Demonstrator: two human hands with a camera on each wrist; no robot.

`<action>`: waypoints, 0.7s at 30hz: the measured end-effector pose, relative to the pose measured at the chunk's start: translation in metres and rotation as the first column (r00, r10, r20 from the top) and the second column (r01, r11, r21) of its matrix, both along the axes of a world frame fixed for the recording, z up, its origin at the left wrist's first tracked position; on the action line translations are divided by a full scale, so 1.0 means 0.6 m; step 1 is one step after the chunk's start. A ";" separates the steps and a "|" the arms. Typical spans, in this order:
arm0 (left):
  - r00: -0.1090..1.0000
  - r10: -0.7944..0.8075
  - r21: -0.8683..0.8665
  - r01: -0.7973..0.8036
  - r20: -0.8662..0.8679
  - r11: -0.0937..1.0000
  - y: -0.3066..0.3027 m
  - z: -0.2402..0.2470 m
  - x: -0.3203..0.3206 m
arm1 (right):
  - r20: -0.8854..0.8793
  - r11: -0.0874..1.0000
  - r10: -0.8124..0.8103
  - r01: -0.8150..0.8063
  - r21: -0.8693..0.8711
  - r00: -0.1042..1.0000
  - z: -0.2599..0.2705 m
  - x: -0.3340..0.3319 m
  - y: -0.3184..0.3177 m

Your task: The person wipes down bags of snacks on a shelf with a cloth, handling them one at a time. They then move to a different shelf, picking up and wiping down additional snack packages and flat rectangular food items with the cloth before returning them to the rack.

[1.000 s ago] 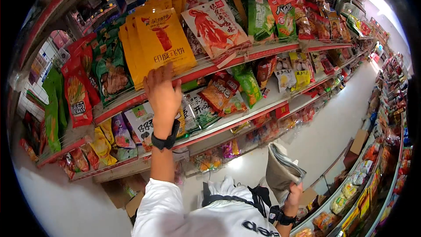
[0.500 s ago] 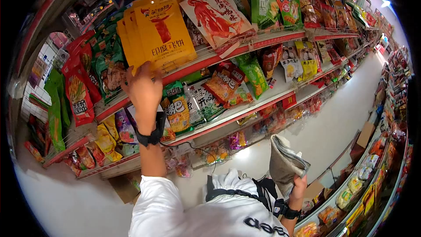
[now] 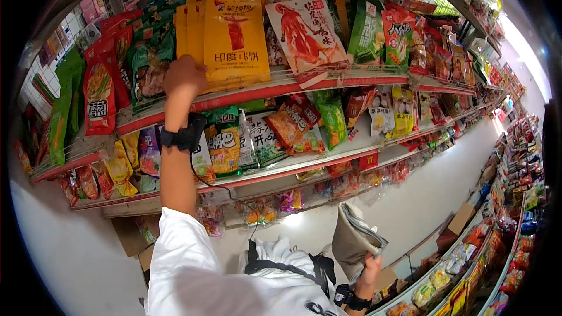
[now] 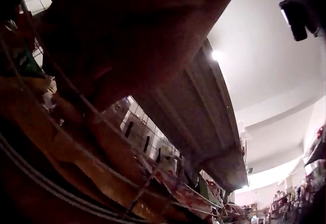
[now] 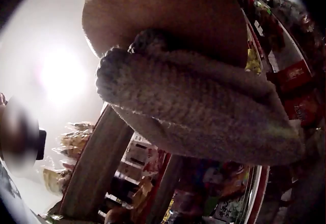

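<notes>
In the head view, my left hand is at the lower left corner of a stack of yellow packets on the upper shelf. Its fingers are bent round the corner of the rear ones, fingertips partly hidden. The left wrist view has the hand dark and close over orange-looking packets behind shelf wire. Low on the right, my right hand grips a folded grey-beige cloth, whose ribbed fold fills the middle of the right wrist view.
Green packets and red packets stand left of the yellow ones; a white-and-red packet leans on their right. A red shelf edge runs below, above a lower shelf of snacks. Another stocked shelf lines the aisle's right side.
My left hand has moved left and up from the front yellow packet's lower edge to the stack's left corner, its fingers now more bent. The right hand still holds the cloth.
</notes>
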State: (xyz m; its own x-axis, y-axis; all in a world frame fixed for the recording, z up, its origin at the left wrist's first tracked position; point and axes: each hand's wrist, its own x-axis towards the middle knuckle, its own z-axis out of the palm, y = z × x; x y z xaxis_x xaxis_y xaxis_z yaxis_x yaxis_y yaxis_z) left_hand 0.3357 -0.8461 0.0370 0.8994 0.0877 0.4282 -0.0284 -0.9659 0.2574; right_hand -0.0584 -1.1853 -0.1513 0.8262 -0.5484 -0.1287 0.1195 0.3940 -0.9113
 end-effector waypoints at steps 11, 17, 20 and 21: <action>0.990 -0.137 -0.130 0.132 -0.032 0.983 -0.020 0.013 -0.018 | -0.008 0.999 0.012 -0.012 -0.043 1.000 -0.022 -0.014 -0.009; 0.970 -0.092 -0.217 0.142 0.224 0.966 -0.005 -0.038 -0.012 | -0.110 0.996 -0.020 0.010 -0.087 0.994 -0.031 -0.025 -0.009; 0.965 -0.035 -0.204 0.090 0.260 0.975 -0.004 -0.037 -0.032 | -0.163 0.989 -0.138 0.129 -0.067 0.977 -0.024 -0.022 0.003; 0.950 -0.008 -0.190 0.070 0.312 0.979 -0.006 -0.041 -0.036 | -0.114 0.987 -0.150 0.141 -0.076 0.982 -0.026 -0.021 0.003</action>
